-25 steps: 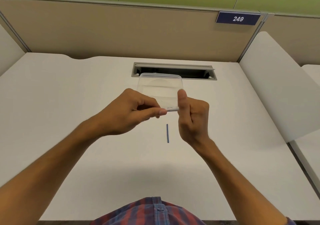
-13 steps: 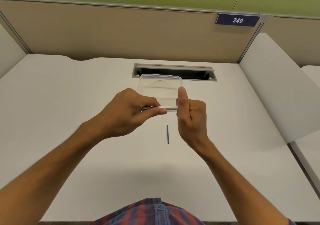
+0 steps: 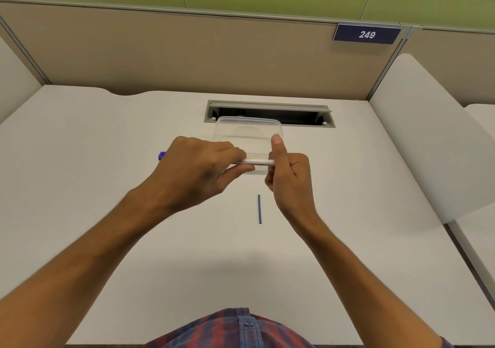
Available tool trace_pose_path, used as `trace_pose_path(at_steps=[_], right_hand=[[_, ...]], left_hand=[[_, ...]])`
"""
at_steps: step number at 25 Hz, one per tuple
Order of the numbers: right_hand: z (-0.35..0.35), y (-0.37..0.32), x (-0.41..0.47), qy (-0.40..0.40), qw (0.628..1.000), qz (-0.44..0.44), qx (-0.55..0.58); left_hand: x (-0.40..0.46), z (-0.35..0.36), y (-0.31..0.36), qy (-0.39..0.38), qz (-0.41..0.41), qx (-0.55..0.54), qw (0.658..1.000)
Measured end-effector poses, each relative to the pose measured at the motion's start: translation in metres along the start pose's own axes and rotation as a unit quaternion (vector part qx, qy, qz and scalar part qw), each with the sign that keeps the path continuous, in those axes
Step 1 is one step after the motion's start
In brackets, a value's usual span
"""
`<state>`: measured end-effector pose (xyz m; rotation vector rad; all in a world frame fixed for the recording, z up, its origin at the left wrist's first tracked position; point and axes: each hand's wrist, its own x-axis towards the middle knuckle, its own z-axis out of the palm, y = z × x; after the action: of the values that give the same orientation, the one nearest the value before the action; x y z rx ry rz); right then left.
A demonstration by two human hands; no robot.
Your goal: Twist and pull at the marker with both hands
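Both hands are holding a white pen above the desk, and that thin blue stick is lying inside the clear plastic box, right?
Not quite. The thin blue stick lies on the bare white desk, nearer the person than the hands, not inside the clear plastic box. The head view shows this. The rest holds: the left hand and right hand both hold the white pen above the desk.

A dark blue sign (image 3: 366, 34) on the partition wall (image 3: 187, 52) reads "249".
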<state>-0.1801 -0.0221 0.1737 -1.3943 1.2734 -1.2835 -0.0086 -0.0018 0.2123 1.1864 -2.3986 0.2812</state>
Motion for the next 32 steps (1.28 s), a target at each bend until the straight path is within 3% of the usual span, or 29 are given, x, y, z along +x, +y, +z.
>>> trace_pose_path(at_steps=[3, 6, 9, 11, 13, 15, 16, 18, 21, 23, 25, 27, 29, 32], right_hand=[[0.001, -0.001, 0.002, -0.012, 0.998, 0.057, 0.014], [-0.001, 0.0, 0.001, -0.014, 1.0, -0.015, 0.006], [-0.002, 0.001, -0.003, 0.011, 0.993, -0.11, -0.028], [-0.007, -0.003, -0.003, 0.035, 0.969, -0.231, -0.073], [-0.011, -0.005, -0.003, 0.045, 0.917, -0.378, -0.118], [-0.013, -0.005, -0.002, 0.045, 0.885, -0.446, -0.126], [-0.013, -0.004, -0.002, 0.05, 0.883, -0.449, -0.126], [-0.01, -0.002, -0.003, 0.061, 0.91, -0.391, -0.12], [-0.004, 0.001, -0.003, 0.042, 0.984, -0.167, -0.053], [-0.001, 0.002, 0.0, 0.003, 1.0, -0.015, -0.009], [0.0, 0.003, 0.003, -0.021, 0.997, 0.073, 0.001], [0.0, 0.003, 0.005, -0.027, 0.997, 0.075, 0.002], [-0.001, 0.002, 0.003, -0.02, 1.0, 0.019, 0.003], [-0.003, 0.001, -0.001, -0.011, 0.996, -0.089, -0.011]], left_hand=[[-0.001, 0.003, -0.002, 0.01, 0.036, 0.058, 0.998], [-0.001, 0.004, -0.001, 0.013, 0.018, 0.019, 1.0], [0.0, 0.0, 0.001, -0.009, -0.039, -0.112, 0.993], [0.002, -0.006, 0.003, -0.053, -0.094, -0.265, 0.958], [0.006, -0.015, 0.003, -0.126, -0.148, -0.402, 0.895], [0.007, -0.022, 0.003, -0.188, -0.16, -0.451, 0.858], [0.007, -0.023, 0.003, -0.193, -0.155, -0.446, 0.86], [0.006, -0.02, 0.005, -0.141, -0.136, -0.393, 0.898], [0.005, -0.01, 0.003, -0.039, -0.062, -0.159, 0.984], [0.004, -0.005, -0.001, -0.011, -0.026, -0.011, 1.0], [0.003, -0.002, -0.002, -0.013, -0.008, 0.047, 0.999], [0.004, 0.0, -0.001, -0.02, -0.005, 0.047, 0.999], [0.004, 0.0, -0.001, -0.024, -0.024, 0.003, 0.999], [0.006, -0.007, -0.001, -0.053, -0.086, -0.154, 0.983]])
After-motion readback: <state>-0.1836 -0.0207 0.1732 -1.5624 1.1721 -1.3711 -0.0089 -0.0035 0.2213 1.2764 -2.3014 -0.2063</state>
